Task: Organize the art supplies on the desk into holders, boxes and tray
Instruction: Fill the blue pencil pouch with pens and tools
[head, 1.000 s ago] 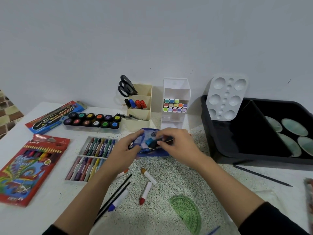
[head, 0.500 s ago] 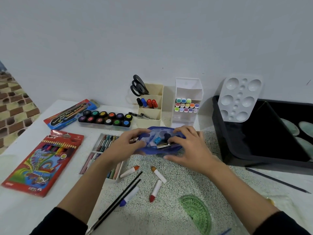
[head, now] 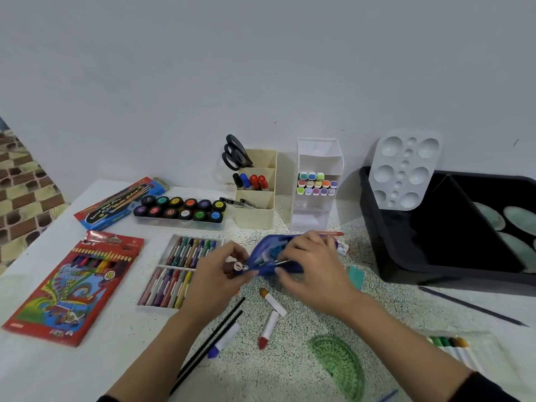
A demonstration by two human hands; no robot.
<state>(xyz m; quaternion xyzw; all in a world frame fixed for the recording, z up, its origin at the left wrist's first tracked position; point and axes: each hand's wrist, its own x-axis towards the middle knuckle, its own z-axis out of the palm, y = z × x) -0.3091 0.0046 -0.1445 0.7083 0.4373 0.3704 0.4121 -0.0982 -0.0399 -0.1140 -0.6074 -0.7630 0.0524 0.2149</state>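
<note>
From the head camera, the blue pouch lies mid-desk, in front of the beige holder and the white marker rack. The left hand pinches the zip pull at the pouch's left end; the right hand curls over the right half and grips the fabric.

The step looks like working the zip (opening or closing, I cannot tell which). The mouth gapes and something teal and a thin metal piece sit across it; to do it well, the right hand should pin the pouch flat and press those contents below the teeth; the left should draw the pull straight along the zip line, not upward; the loose crayons on the desk just beside the pouch wait their turn.
</note>
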